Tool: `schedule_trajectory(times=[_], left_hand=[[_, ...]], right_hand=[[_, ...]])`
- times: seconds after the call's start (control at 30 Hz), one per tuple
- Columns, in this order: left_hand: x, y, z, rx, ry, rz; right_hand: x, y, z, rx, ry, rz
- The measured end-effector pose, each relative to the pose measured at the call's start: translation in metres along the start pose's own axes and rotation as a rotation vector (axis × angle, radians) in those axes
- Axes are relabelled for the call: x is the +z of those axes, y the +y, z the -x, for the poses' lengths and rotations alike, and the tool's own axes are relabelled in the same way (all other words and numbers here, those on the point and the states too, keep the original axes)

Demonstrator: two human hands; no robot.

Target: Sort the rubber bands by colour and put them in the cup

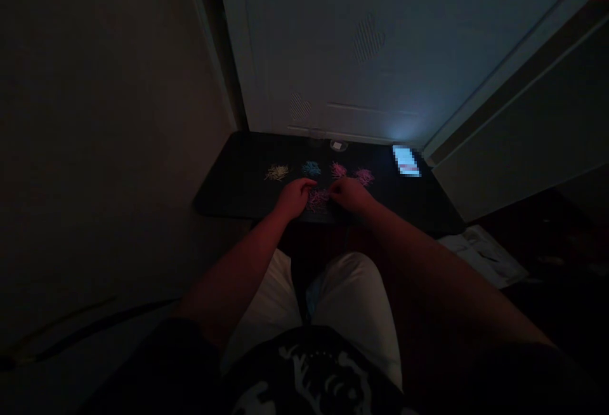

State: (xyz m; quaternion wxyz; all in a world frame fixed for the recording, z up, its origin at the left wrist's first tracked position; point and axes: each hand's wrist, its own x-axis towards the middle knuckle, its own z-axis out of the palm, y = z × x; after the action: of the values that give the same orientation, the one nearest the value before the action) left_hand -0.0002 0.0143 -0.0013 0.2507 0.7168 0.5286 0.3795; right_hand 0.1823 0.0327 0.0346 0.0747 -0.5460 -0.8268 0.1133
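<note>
A loose pile of thin, short, purple-pink strips (318,199) lies at the front of the black table (247,193), between my two hands. At its left edge is my left hand (295,197), fingers reaching out over the pile with a gap below them. My right hand (351,194) is at the pile's right edge, fingertips pinched together; anything in them is too small and dark to make out. Behind my hands lie separate piles of similar strips: pale yellow (276,172), blue (311,167), pink (338,170) and violet-pink (364,176).
A lit phone (406,161) lies at the table's right end. A small round object with a white label (338,146) sits at the back edge, against a white door (328,34). Papers (485,255) lie low at the right. The room is dim.
</note>
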Motion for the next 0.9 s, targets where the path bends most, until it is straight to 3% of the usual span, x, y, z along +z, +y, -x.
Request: schedule_trajectory(times=[0.2,0.37,0.57,0.77,0.9], left_hand=[[0.000,0.002,0.001,0.013,-0.003,-0.009],[0.001,0.001,0.002,0.013,0.001,-0.030],[0.001,-0.001,0.002,0.037,0.010,-0.043],[0.001,-0.001,0.003,0.042,0.017,-0.028],[0.000,0.001,0.003,0.054,0.024,-0.016]], right_hand=[[-0.020,0.024,-0.001,0.023,0.007,0.033],[-0.041,0.058,-0.005,0.166,0.033,0.131],[-0.043,0.086,-0.012,0.253,0.032,0.241],[-0.041,0.076,0.002,0.227,0.211,0.239],[-0.031,0.049,0.026,-0.020,0.204,0.162]])
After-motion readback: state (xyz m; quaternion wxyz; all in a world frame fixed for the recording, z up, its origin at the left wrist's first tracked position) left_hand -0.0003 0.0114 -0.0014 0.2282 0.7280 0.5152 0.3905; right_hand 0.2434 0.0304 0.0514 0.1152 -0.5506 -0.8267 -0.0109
